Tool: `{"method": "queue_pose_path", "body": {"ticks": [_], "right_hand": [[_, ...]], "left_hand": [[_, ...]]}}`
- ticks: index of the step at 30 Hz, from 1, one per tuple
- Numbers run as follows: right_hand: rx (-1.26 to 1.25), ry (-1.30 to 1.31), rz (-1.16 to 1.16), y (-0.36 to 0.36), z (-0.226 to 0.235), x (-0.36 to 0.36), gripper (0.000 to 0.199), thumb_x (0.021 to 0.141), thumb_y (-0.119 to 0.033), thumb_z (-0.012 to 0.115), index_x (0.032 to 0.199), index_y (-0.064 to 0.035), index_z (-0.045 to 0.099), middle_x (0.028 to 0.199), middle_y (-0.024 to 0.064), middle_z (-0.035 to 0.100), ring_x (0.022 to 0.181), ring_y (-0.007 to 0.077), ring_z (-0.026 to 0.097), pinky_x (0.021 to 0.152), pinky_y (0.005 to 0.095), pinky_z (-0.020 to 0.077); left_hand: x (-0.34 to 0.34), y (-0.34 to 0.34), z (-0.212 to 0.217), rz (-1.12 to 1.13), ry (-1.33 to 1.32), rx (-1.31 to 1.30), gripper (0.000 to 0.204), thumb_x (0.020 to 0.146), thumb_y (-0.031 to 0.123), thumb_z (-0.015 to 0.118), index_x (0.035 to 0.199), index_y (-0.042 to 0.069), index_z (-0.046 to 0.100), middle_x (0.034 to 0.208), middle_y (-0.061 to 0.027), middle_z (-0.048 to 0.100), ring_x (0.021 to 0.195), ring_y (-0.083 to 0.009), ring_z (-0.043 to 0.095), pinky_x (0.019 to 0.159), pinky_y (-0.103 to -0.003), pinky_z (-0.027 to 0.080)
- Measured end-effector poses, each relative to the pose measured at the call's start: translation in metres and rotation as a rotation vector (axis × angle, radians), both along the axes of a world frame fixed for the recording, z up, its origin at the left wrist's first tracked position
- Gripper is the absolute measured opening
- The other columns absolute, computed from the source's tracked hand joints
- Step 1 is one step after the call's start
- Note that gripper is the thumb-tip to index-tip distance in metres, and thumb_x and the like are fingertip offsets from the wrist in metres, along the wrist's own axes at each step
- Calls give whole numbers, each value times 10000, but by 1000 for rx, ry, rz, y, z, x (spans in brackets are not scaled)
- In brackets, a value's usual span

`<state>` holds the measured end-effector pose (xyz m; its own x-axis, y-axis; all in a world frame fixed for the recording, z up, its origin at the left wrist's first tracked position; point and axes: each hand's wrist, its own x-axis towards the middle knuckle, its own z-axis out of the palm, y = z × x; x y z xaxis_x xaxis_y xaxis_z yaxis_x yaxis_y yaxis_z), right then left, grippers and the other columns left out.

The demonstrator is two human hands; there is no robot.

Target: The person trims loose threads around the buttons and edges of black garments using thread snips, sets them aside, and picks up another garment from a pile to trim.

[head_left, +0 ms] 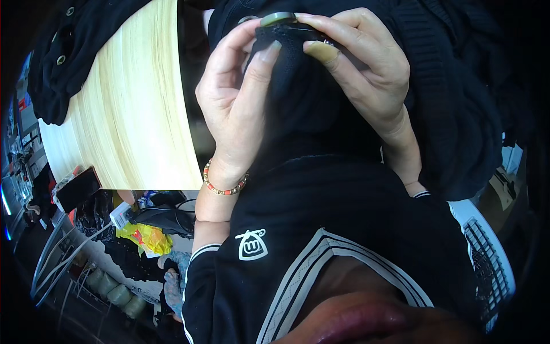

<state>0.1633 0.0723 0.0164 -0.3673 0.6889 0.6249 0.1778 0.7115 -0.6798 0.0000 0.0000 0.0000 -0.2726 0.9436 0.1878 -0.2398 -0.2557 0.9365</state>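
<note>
My left hand (232, 106) pinches the edge of a black knit garment (303, 97) near the top of the view. A round green button (277, 19) sits on that edge, by the left fingertips. Closed in a pinch just right of the button, my right hand (375, 69) has its index fingertip close to the button's rim. Between its thumb and fingers is a slim dark thing, too small and dark to name. A tan cover (322, 51) wraps the right thumb tip. The rest of the garment falls toward my lap.
A pale wood-grain table (132, 103) stands at the left. On its far left lies a black garment (48, 80) with ringed buttons. A phone (79, 189) is at the table's near corner, a yellow bag (146, 238) below. More black knit (458, 97) is heaped at right.
</note>
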Motion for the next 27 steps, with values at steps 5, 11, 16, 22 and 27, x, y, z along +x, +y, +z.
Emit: {"method": "queue_pose_path", "body": {"ticks": [5,11,16,22,27], "right_hand": [[-79,-55,63,2,3,2,264,834,-19,762,1084,45,710,817,71,622,691,153,560,627,261,443],[-603,-35,190,3,11,-14,271,872,-69,767,1098,44,669,791,-52,546,641,-2,412,546,166,339],[-515,105,223,14,0,-17,215,926,-54,693,1112,52,666,933,-3,656,801,40,556,706,191,455],[-685,212,164,24,0,-11,201,964,-53,640,1140,43,655,1009,20,691,878,55,614,787,196,497],[-417,201,41,21,-3,-15,235,903,-56,720,1121,17,672,894,-23,630,748,21,535,647,175,438]], "left_hand": [[-4,3,1,-74,-165,-34,334,952,-26,612,1281,-63,570,1177,-130,669,1072,-140,638,944,-247,505],[-20,5,5,-12,-16,-183,397,942,48,633,1325,-36,570,1184,-76,663,1097,-125,622,997,-239,442],[-27,7,40,-95,-11,-441,323,985,108,573,1280,-22,589,1099,-71,684,950,-113,627,892,-221,476],[-46,-31,8,-247,11,-388,401,922,-4,650,1313,-34,563,1202,-89,665,1127,-124,608,980,-243,457],[-38,-27,21,-240,-77,-262,347,922,-30,640,1266,-47,595,1129,-100,696,1022,-111,654,903,-208,491]]}}
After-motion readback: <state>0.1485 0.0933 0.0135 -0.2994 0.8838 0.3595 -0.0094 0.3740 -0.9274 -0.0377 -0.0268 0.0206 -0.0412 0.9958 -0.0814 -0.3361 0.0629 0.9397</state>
